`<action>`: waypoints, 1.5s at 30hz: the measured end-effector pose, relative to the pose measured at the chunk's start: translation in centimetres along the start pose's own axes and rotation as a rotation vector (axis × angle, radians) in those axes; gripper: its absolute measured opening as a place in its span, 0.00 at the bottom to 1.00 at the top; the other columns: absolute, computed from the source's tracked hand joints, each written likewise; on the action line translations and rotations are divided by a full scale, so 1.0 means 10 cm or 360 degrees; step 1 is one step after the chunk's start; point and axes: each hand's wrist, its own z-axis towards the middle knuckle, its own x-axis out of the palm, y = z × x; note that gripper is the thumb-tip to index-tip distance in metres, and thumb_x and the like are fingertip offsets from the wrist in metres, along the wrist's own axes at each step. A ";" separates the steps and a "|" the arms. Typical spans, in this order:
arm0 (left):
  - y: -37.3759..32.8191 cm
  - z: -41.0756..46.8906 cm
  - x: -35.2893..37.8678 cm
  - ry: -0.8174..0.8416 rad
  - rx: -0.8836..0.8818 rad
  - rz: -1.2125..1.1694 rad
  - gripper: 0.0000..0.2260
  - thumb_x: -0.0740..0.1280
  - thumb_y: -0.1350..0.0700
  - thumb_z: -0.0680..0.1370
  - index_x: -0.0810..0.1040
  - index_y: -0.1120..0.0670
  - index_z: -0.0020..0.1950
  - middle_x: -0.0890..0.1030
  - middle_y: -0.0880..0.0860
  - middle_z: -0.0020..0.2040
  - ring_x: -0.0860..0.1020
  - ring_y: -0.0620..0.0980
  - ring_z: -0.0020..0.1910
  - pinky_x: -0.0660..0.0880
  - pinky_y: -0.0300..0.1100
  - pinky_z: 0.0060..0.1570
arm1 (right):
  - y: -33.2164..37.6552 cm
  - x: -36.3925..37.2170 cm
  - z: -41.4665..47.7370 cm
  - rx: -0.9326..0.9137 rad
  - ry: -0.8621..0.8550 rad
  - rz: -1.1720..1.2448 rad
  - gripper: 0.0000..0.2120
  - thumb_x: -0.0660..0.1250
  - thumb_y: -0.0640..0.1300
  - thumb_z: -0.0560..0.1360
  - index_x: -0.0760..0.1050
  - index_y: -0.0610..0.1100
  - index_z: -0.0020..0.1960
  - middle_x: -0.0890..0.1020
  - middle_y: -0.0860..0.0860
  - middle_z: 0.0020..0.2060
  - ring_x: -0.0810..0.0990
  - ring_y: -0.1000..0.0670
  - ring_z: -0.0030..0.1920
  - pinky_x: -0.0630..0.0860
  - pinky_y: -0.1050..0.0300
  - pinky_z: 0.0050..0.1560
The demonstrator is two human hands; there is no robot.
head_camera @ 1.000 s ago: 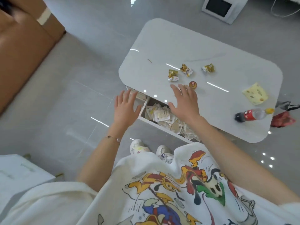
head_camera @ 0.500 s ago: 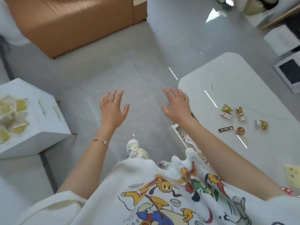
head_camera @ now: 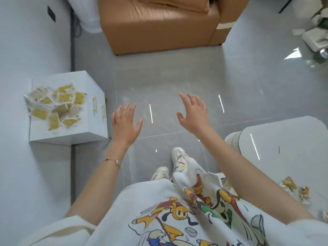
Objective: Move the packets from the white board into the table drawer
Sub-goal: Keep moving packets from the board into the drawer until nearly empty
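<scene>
Far left: the white board (head_camera: 53,81), which is the top of a low white cabinet with gold handles (head_camera: 95,106) on its front face. The packets (head_camera: 55,107) lie on it in a loose overlapping heap. They are yellow-and-white sachets, a dozen or more; blur makes the exact count unclear. Neither hand holds one.

Left hand (head_camera: 125,124): palm down, fingers spread and straight, empty. It is in the air over the grey floor (head_camera: 159,82), just right of the cabinet's front corner and not touching it. There is a thin bracelet (head_camera: 113,160) on that wrist.

Right hand (head_camera: 194,112): also splayed and empty, over the floor, well apart from the packets and off the desk.

Behind both hands is a tan leather sofa (head_camera: 159,23). Below them are white sneakers (head_camera: 179,157).

Right edge: a glossy white desk (head_camera: 284,148) with a rounded corner. A few gold-wrapped candies (head_camera: 288,183) sit near its lower edge; they don't look like the task's packets. A white corner of what is probably the open drawer (head_camera: 219,175) pokes out beside the right forearm, with its inside hidden.

Step, as I read it: an empty-handed reach toward the heap, pickup not yet begun. The next move calls for both hands to swing left and down onto the board and gather a bunch. The sachets look flat and slippery, so scoop from the heap's edges or pinch several together, then carry them right to the drawer. Risk: loose ones sliding off the board's edge.
</scene>
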 end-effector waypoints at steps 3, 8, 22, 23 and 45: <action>0.18 0.22 -0.05 -0.0053 -0.0091 -0.0020 0.27 0.62 0.47 0.79 0.61 0.50 0.76 0.64 0.55 0.75 0.58 0.60 0.75 0.54 0.57 0.73 | 0.20 0.04 0.42 -0.0115 0.0033 -0.0021 0.32 0.64 0.49 0.76 0.57 0.50 0.77 0.63 0.45 0.74 0.58 0.41 0.74 0.54 0.45 0.73; 0.52 0.66 -0.17 -0.0168 -0.0275 0.0025 0.27 0.61 0.47 0.78 0.62 0.51 0.76 0.67 0.56 0.74 0.60 0.60 0.74 0.55 0.56 0.72 | 0.52 0.13 1.17 -0.0357 0.0076 -0.0071 0.32 0.64 0.47 0.76 0.57 0.49 0.77 0.63 0.45 0.74 0.58 0.40 0.74 0.55 0.46 0.73; 1.29 1.36 -0.59 -0.0469 -0.1036 -0.0006 0.27 0.68 0.50 0.76 0.66 0.55 0.72 0.75 0.58 0.63 0.68 0.63 0.65 0.65 0.58 0.66 | 1.65 0.05 3.05 -0.1032 0.0325 -0.0182 0.33 0.65 0.47 0.75 0.58 0.49 0.77 0.64 0.46 0.73 0.60 0.41 0.73 0.55 0.46 0.73; 1.35 1.37 -0.63 -0.0485 -0.1073 0.0004 0.26 0.67 0.50 0.76 0.67 0.55 0.72 0.75 0.58 0.63 0.68 0.62 0.65 0.65 0.58 0.66 | 1.78 0.08 3.16 -0.1072 0.0353 -0.0193 0.33 0.65 0.47 0.75 0.58 0.49 0.77 0.64 0.46 0.73 0.60 0.42 0.73 0.55 0.46 0.73; 3.21 1.84 -0.82 -0.0595 -0.1863 -0.0292 0.26 0.66 0.48 0.78 0.66 0.57 0.73 0.72 0.57 0.69 0.66 0.63 0.69 0.61 0.58 0.70 | 4.59 1.27 4.44 -0.1785 0.0752 -0.0325 0.30 0.64 0.48 0.77 0.58 0.51 0.76 0.64 0.49 0.73 0.61 0.44 0.73 0.55 0.45 0.73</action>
